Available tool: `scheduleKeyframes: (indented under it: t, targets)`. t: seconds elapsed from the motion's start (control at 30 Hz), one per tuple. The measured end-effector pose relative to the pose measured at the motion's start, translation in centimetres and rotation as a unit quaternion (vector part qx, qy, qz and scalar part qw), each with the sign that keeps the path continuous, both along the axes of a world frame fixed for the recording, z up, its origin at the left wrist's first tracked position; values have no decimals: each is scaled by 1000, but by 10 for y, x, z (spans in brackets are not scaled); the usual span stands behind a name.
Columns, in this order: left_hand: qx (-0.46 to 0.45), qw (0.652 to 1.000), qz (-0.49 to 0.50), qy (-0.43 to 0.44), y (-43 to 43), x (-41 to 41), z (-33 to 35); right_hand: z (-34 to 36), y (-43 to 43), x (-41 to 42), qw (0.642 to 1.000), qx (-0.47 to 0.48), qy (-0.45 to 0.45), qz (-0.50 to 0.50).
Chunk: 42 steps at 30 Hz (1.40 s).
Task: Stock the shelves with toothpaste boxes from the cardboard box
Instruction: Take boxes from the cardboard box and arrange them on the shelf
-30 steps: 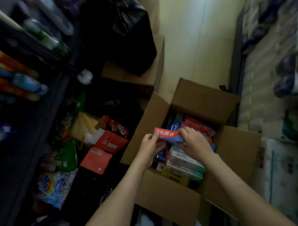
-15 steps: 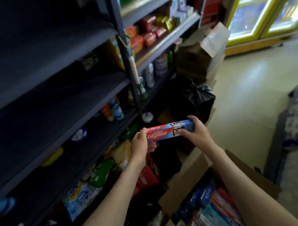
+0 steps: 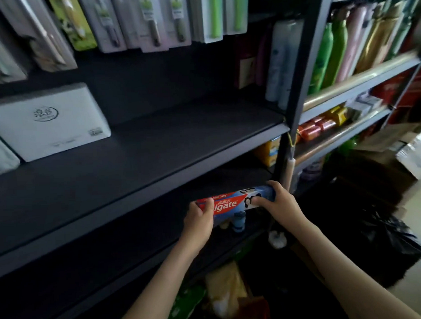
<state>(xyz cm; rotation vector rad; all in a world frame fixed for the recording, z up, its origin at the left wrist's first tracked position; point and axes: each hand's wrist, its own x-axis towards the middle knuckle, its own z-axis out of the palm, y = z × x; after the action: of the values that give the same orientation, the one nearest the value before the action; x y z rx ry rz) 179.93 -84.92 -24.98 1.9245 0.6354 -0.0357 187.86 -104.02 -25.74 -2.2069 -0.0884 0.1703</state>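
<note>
**Now: toothpaste box at the dark shelf**

Held level in mid-air, just below the shelf's front edge. Gripped at its red end by the left hand, at its blue end by the right hand, fingers curled round it.

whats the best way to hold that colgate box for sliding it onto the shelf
By its two short ends, one hand on each, coming from the near side. The Colgate toothpaste box is long, slim and level, lengthwise to the dark shelf edge, so end grips likely stop it twisting. The left hand and right hand hold it that way now.
</note>
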Motion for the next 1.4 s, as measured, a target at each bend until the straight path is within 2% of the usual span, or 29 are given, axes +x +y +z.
scheduleKeyframes:
  t: [0.1, 0.27, 0.33, 0.4, 0.47, 0.53, 0.67, 0.77, 0.87, 1.03, 1.13, 1.23, 1.3, 1.4]
  targets:
    - [60, 998, -7, 11, 15, 20, -19, -24, 21, 28, 1000, 11, 24, -1]
    - [134, 990, -20, 34, 28, 78, -73, -73, 46, 88, 987, 116, 89, -67]
    - [201, 978, -10, 62, 29, 100, -93, -89, 53, 112, 994, 70, 57, -55]
    - [256, 965, 16, 51, 28, 117, -110, -100, 61, 128, 998, -48, -11, -34]
    - [292, 955, 42, 16, 23, 132, -121, -109, 67, 133, 982, -151, -109, -14]
    - [337, 940, 56, -8, 20, 151, -136, -122, 71, 138, 959, -211, -186, 44]
    - [438, 898, 26, -39, 22, 181, -147, -140, 72, 153, 944, -253, -175, 123]
    - [511, 847, -111, -93, 20, 196, -143, -141, 72, 174, 948, -241, -143, 150]
    - [494, 847, -193, -43, 11, 215, -135, -139, 76, 195, 951, -234, -123, 160]
    - [462, 867, -189, -12, 4, 241, -127, -137, 71, 201, 950, -231, -167, 127]
    - [470, 860, -197, -15, 6, 248, -129, -139, 60, 187, 942, -231, -205, 129]
    - [515, 839, -174, -7, 4, 251, -129, -143, 42, 169, 947, -185, -238, 114]
    - [532, 833, -149, -43, -11, 237, -128, -147, 26, 150, 951, -141, -261, 89]
    - [464, 851, -161, -184, -55, 185, -146, -162, -10, 111, 946, -111, -301, 41]
